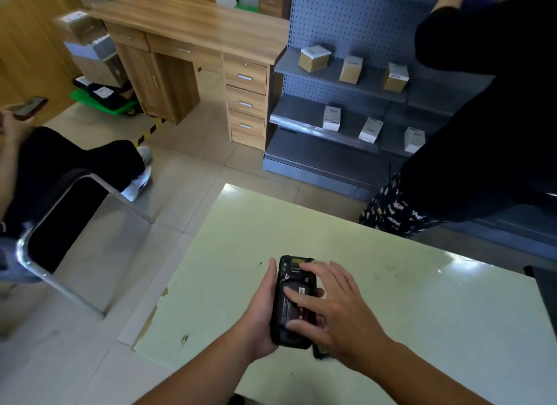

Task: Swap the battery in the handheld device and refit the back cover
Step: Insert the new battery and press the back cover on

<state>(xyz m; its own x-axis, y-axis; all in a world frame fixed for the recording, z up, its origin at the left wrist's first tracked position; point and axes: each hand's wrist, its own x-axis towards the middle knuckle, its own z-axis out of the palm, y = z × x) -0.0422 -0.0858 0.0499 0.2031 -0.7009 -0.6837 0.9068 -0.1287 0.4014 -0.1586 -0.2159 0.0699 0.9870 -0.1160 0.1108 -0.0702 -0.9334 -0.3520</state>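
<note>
While our left hand (262,311) clasps the black handheld device (294,302) back-up above the pale green table (422,314), our right hand (334,306) lies flat with fingers spread on the battery (297,306) in its uncovered bay, gripping nothing. Beyond stands grey pegboard shelving (346,73) holding 6 small boxes. A wooden desk (193,24) stands on the tiled floor (193,175).

I read dim, uneven indoor light. Glare patches sit on the pale table (391,284) at its far corner and right edge. Left margin shows motion blur; wide-angle distortion bends the wooden desk (193,21)
</note>
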